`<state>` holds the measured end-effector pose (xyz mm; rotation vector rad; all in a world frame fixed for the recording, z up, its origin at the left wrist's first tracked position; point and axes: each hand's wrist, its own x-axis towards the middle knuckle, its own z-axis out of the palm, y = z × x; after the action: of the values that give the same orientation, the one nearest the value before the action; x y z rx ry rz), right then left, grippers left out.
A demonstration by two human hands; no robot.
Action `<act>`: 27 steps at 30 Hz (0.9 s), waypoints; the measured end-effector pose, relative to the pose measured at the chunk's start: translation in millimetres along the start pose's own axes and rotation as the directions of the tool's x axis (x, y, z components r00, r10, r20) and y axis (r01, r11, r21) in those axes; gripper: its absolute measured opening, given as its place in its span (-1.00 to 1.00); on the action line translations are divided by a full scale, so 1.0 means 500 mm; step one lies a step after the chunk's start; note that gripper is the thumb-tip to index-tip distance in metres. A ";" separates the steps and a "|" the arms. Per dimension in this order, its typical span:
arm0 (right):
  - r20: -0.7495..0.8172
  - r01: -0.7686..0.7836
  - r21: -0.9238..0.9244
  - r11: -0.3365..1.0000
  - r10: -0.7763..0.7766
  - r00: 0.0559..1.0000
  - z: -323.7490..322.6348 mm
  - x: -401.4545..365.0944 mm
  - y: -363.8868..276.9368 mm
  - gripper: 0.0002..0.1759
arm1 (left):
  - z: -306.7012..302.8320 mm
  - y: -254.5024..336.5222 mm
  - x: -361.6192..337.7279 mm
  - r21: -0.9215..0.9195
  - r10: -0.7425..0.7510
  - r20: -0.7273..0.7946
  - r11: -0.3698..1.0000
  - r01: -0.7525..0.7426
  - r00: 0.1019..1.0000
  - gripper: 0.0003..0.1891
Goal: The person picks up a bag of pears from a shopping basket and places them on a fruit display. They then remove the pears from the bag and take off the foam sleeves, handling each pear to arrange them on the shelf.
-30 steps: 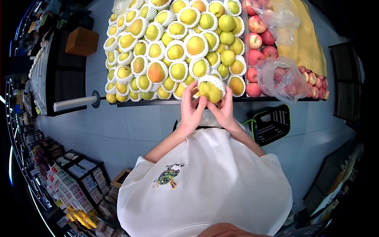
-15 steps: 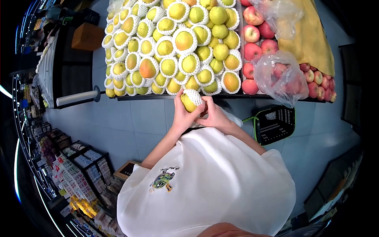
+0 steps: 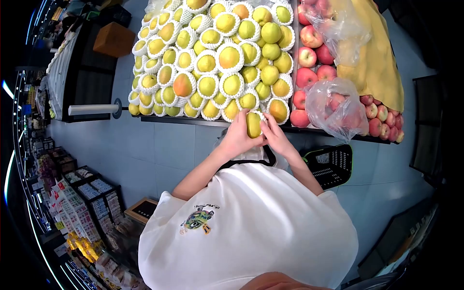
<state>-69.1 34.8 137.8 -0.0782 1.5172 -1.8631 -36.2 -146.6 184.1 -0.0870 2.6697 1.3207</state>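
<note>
At the front edge of the fruit display I hold a yellow-green pear [image 3: 253, 125] between both hands. A white foam net shows along its upper and right side, while its front face is bare. My left hand [image 3: 237, 137] is closed round the pear's left side, thumb underneath. On the other side, the fingers of my right hand [image 3: 277, 137] grip the pear and the net's edge. Just beyond my fingertips are rows of pears [image 3: 206, 86], most of them in white foam nets and several without.
Red apples [image 3: 307, 77] fill the section to the right, with a clear plastic bag [image 3: 333, 108] and a yellow cloth [image 3: 372, 58] over some. A black shopping basket [image 3: 331, 166] is on the floor at right. A white roll [image 3: 92, 109] juts out at left.
The pear has turned in my hands; the net that covered its upper right now sits at its edge, baring more of the front. The view has shifted a little.
</note>
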 end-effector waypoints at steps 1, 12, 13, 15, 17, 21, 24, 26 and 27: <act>-0.018 0.028 -0.041 0.999 -0.029 0.999 -0.002 0.001 0.006 -0.36 | 0.001 0.010 0.002 -0.005 0.007 -0.016 1.000 -0.007 1.000 0.04; -0.177 0.142 -0.011 0.990 -0.141 0.974 0.020 0.034 0.014 -0.43 | -0.033 0.030 0.006 -0.047 0.062 -0.021 0.997 -0.063 0.998 0.02; -0.183 0.212 -0.042 0.976 -0.216 0.959 0.027 0.041 0.012 -0.45 | -0.041 0.025 0.004 -0.048 0.053 -0.044 0.997 -0.055 0.998 0.02; -0.129 0.206 -0.007 0.978 -0.205 0.970 0.044 0.053 -0.003 -0.48 | -0.061 0.016 -0.001 -0.069 0.073 -0.068 0.995 -0.078 0.995 0.04; -0.113 0.194 0.001 0.981 -0.192 0.975 0.065 0.064 -0.028 -0.51 | -0.086 0.009 -0.004 -0.073 0.089 -0.082 0.993 -0.096 0.993 0.06; -0.116 0.224 -0.098 0.970 -0.235 0.965 0.111 0.103 -0.030 -0.53 | -0.128 -0.033 -0.005 -0.104 0.128 -0.152 0.984 -0.144 0.980 0.02; -0.091 0.125 0.036 0.991 -0.122 0.988 0.158 0.117 -0.063 -0.48 | -0.185 -0.055 -0.002 -0.205 0.079 -0.178 0.972 -0.116 0.981 -0.02; -0.116 0.078 0.143 0.987 -0.061 0.991 0.184 0.126 -0.086 -0.45 | -0.231 -0.077 0.017 -0.226 0.082 -0.171 0.967 -0.120 0.982 -0.02; -0.147 0.082 0.146 0.986 -0.061 0.987 0.194 0.136 -0.095 -0.43 | -0.258 -0.082 0.032 -0.242 0.068 -0.178 0.964 -0.111 0.982 -0.03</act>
<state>-96.7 -81.0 182.9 0.0736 1.4779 -2.0740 -62.3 -273.5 225.9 -0.1136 2.6526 1.7493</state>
